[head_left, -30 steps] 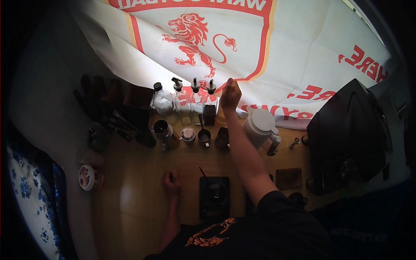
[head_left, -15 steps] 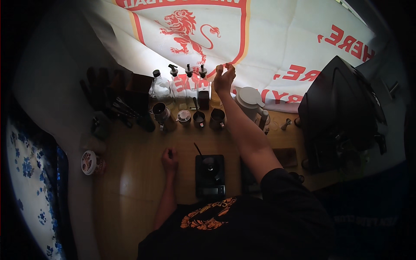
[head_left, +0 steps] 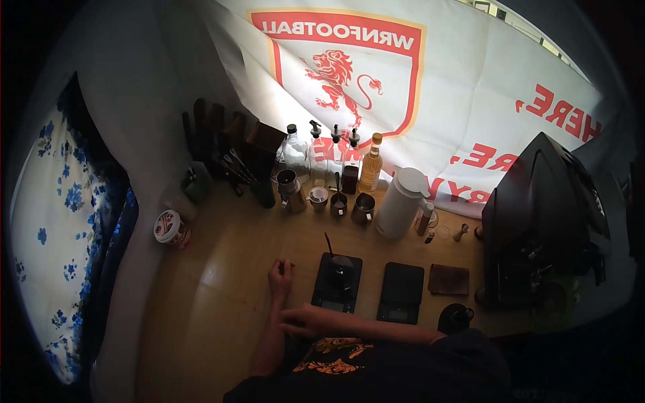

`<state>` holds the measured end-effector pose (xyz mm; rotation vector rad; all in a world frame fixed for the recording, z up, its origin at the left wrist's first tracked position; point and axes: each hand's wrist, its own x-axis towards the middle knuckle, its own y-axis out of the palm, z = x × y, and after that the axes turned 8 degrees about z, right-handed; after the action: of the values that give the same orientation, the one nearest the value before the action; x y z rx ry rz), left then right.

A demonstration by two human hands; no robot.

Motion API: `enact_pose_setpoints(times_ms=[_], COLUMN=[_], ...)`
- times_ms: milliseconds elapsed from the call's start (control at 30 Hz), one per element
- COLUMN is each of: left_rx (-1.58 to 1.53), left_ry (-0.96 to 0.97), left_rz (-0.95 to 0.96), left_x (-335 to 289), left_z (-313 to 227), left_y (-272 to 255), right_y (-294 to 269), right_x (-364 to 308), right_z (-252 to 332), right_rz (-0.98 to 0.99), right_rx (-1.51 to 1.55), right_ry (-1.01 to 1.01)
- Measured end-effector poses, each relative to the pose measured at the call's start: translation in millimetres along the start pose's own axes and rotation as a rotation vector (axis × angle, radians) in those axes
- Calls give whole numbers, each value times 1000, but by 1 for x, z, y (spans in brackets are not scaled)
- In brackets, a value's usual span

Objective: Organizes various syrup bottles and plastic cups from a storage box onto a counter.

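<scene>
My left hand (head_left: 281, 277) rests near the table's front, curled into a loose fist with nothing seen in it. Across the left forearm lies my right hand (head_left: 306, 322), against or just over it; its fingers are too dark to read. To the right of the left hand, a dark vessel with a thin spout, like a gooseneck kettle (head_left: 341, 270), stands on a black scale (head_left: 327, 295). A second black scale (head_left: 401, 290) lies further right, beside a brown flat block or folded cloth (head_left: 449, 279). A round black object (head_left: 456, 316) sits near the right sleeve.
Along the back stand clear bottles with pourers (head_left: 334, 161), an amber bottle (head_left: 371, 164), metal cups (head_left: 363, 207) and a white jug (head_left: 402, 205). A black coffee machine (head_left: 537, 235) fills the right side. A lidded tub (head_left: 172, 228) and knife block (head_left: 265, 138) are left.
My right hand has come back from the amber bottle at the rear to my left forearm. My left hand stays curled on the table. The whole view has shifted.
</scene>
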<state>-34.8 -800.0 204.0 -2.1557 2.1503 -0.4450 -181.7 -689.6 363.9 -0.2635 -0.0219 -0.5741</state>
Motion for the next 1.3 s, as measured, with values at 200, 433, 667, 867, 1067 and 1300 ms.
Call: enact_pose_setpoints(times_ms=[200, 433, 667, 867, 1067, 1300], left_rx=[28, 53, 92, -29, 291, 296], left_ry=[-51, -207, -463, -1095, -1050, -791], left_rz=[-136, -407, -593, -619, -213, -427], left_x=[-65, -154, -351, -476, -465, -476], left_z=[-2, -13, -26, 9, -25, -74], left_y=[-14, -13, 28, 48, 55, 35], right_y=[13, -3, 2, 15, 27, 69], right_x=[-20, -55, -99, -117, -103, -74], right_z=[-20, -54, -74, -94, -83, -98], right_rz=[321, 442, 464, 443, 544, 601], right_rx=[-94, -215, -58, 52, -29, -179], right_ry=[-5, 166, 208, 212, 224, 180])
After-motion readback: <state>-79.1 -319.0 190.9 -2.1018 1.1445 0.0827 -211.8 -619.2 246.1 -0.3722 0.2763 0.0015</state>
